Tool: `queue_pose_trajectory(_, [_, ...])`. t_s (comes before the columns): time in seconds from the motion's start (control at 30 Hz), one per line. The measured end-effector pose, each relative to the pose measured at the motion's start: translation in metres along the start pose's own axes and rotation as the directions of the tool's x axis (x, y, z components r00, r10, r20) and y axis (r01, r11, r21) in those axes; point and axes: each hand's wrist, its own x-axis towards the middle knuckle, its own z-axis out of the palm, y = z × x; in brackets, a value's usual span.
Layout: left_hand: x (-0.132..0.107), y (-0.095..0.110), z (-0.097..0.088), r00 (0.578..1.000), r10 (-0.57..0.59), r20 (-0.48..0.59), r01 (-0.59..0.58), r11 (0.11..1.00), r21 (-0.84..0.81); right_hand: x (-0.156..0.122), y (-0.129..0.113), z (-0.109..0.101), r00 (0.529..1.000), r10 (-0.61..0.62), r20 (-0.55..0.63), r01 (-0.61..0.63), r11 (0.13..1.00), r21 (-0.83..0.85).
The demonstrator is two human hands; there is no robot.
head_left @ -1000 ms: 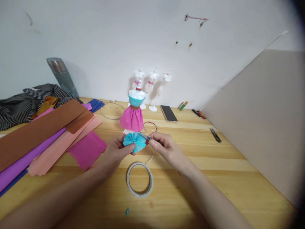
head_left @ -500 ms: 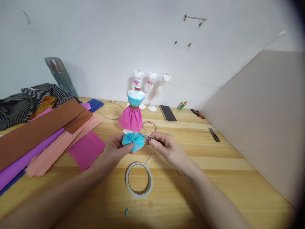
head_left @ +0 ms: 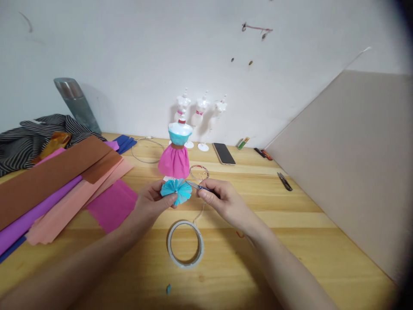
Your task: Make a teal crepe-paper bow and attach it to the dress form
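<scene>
Pinched at its left side by my left hand [head_left: 155,197], a round turquoise rosette [head_left: 176,191] of pleated crepe paper faces up, my thumb lying across its lower part. My right hand [head_left: 222,200] is closed around a slim pointed tool [head_left: 204,188] with a silver tip and dark blue handle. The tip touches or nearly touches the rosette's upper right edge; whether it is tweezers or a blade I cannot make out. Just behind stands a white dress form [head_left: 180,127] in a turquoise top, brown waistband and pink skirt. A roll of tape [head_left: 201,247] lies in front of my hands.
Several bare white dress forms [head_left: 202,103] line the wall. Crepe paper sheets [head_left: 64,172] and striped cloth [head_left: 19,142] cover the left, beside a bottle [head_left: 75,103]. A phone [head_left: 223,153], thread snips [head_left: 284,181] and a beaded ring [head_left: 199,172] lie further back.
The whole view has shifted slightly, so things appear a little further left. Both hands keep their grips, and more of the tool's dark handle shows in my right hand.
</scene>
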Motion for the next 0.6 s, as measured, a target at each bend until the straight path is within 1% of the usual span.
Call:
queue_pose_trajectory(0.23, [-0.001,0.001,0.001,1.0,-0.022,-0.005,0.022,1.0,-0.013,0.0,0.001,0.0,1.0,0.0,-0.029,0.0,1.0,0.002])
queue_pose_trajectory(0.3, [-0.002,0.001,0.002,0.999,-0.033,-0.009,0.033,0.999,-0.036,0.001,0.001,-0.002,0.999,0.007,-0.051,-0.006,1.0,0.007])
queue_pose_trajectory(0.37, [-0.002,0.001,0.002,0.998,-0.058,-0.016,0.057,0.995,-0.082,0.002,0.001,-0.008,0.997,0.018,-0.072,-0.021,0.999,-0.031])
queue_pose_trajectory(0.43, [-0.001,0.003,0.004,0.995,-0.095,-0.038,0.089,0.985,-0.147,0.003,0.004,-0.016,0.997,0.048,-0.065,-0.058,0.987,-0.148])
queue_pose_trajectory(0.47, [-0.001,0.003,0.004,0.992,-0.117,-0.046,0.107,0.978,-0.181,0.004,0.006,-0.021,0.996,0.078,-0.043,-0.086,0.968,-0.238])
queue_pose_trajectory(0.53, [0.0,0.005,0.006,0.986,-0.153,-0.059,0.135,0.962,-0.235,0.006,0.013,-0.031,0.985,0.167,0.04,-0.132,0.885,-0.446])
queue_pose_trajectory(0.6, [0.0,0.007,0.008,0.983,-0.169,-0.065,0.147,0.952,-0.268,0.009,0.023,-0.036,0.944,0.303,0.128,-0.16,0.764,-0.626])
